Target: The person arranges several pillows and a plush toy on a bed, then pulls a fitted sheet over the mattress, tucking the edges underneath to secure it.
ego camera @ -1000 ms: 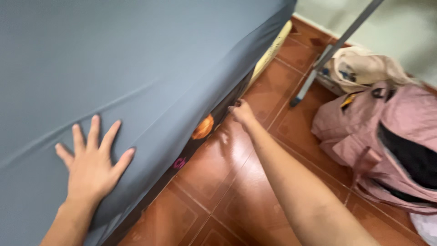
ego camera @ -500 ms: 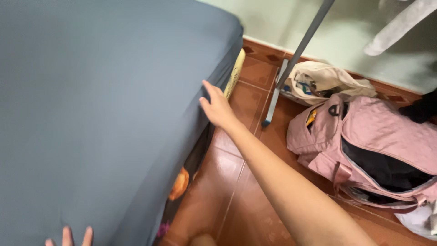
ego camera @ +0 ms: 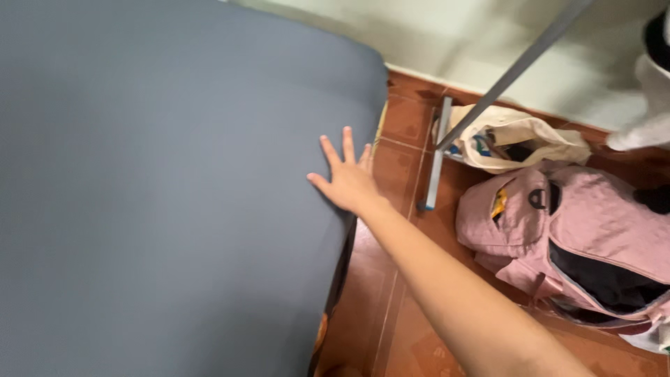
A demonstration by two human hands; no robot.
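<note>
A mattress covered in a smooth grey-blue fitted sheet (ego camera: 174, 188) fills the left of the head view. My right hand (ego camera: 347, 179) lies flat on the sheet near its right edge, close to the far corner, fingers spread and holding nothing. A dark patterned layer with an orange spot (ego camera: 333, 307) shows below the sheet's edge. My left hand is out of the frame.
Reddish-brown floor tiles (ego camera: 391, 307) run beside the bed. An open pink quilted bag (ego camera: 579, 237) and a cream cloth bag (ego camera: 516, 136) sit on the floor at right. A grey metal stand leg (ego camera: 436, 160) slants up toward a pale green wall.
My right hand rose from the sheet's side edge onto the top of the mattress and spread flat. My left hand dropped out of view. The camera moved toward the far corner.
</note>
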